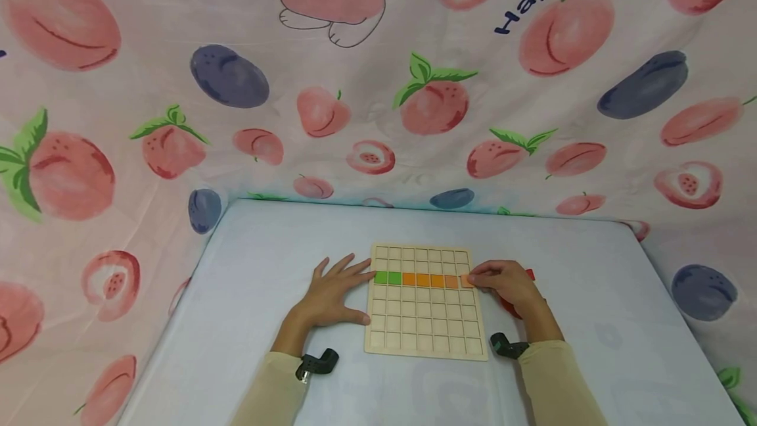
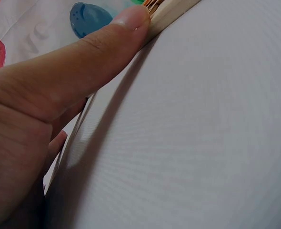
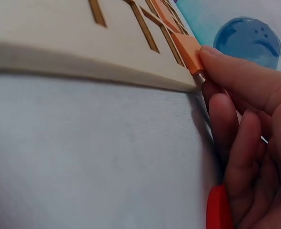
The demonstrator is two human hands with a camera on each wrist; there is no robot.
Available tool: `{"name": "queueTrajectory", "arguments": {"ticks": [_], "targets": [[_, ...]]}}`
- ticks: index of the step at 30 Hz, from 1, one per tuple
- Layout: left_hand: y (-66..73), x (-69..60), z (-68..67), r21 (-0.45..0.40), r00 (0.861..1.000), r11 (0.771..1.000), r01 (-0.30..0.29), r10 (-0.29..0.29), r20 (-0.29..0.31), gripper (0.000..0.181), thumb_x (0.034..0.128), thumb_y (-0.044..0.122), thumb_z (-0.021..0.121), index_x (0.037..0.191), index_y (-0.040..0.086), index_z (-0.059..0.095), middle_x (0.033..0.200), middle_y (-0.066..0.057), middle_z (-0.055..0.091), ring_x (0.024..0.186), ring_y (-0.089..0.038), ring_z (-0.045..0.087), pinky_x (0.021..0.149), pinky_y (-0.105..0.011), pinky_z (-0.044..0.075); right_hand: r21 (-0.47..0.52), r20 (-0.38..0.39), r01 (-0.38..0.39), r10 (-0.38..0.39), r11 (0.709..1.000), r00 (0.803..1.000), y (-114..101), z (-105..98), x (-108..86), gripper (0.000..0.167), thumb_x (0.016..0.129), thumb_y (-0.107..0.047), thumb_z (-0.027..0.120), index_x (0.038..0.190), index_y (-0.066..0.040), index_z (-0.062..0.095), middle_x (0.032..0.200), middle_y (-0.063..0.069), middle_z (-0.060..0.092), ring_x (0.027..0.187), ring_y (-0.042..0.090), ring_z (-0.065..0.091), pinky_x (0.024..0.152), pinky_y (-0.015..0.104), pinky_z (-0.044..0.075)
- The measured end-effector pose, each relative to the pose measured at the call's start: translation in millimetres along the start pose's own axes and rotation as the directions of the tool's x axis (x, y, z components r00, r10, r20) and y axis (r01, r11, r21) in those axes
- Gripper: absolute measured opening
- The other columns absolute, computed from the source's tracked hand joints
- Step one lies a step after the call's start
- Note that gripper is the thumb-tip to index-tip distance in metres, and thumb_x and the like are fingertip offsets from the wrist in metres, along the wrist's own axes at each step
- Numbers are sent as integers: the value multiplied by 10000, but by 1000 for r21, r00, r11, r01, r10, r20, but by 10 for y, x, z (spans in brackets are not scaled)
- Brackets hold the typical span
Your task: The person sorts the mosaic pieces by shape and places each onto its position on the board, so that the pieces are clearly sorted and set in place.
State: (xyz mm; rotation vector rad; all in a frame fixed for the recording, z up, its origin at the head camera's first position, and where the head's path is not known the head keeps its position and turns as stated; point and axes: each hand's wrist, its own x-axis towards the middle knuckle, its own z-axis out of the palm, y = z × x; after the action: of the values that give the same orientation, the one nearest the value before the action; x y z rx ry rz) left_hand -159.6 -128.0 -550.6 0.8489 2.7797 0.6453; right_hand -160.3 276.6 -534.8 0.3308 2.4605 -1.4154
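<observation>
A wooden grid board (image 1: 422, 353) lies flat on the table. One of its upper rows carries two green tiles (image 1: 388, 278) at the left, followed by several orange tiles (image 1: 422, 280). At the right end of that row, my right hand (image 1: 510, 284) pinches a light orange tile (image 3: 188, 51) between thumb and finger; it sits tilted at the board's edge in the right wrist view. My left hand (image 1: 332, 296) is spread along the left side, its thumb (image 2: 107, 45) and fingertips touching the board's edge.
Red pieces (image 1: 529, 274) lie partly hidden beneath and behind the right hand; one red piece (image 3: 219, 210) shows in the right wrist view. A white cloth covers the table (image 1: 266, 248). Fruit-printed fabric (image 1: 367, 110) hangs behind and at the sides.
</observation>
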Motion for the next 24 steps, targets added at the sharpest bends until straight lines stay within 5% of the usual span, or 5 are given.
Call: {"name": "queueTrajectory", "arguments": {"ticks": [24], "targets": [[22,-11,-19,-7,1000,1000,6,-6,2,975,708,714,790,1543,335,458,1675,136,297,1600,-240,143,1239,-639,18,-73,-27,27,-29,997,999,-59,22,-37,379,768,-389,895,1013,-115,802,857,-19,731,811,179,599,670,270,521]]}}
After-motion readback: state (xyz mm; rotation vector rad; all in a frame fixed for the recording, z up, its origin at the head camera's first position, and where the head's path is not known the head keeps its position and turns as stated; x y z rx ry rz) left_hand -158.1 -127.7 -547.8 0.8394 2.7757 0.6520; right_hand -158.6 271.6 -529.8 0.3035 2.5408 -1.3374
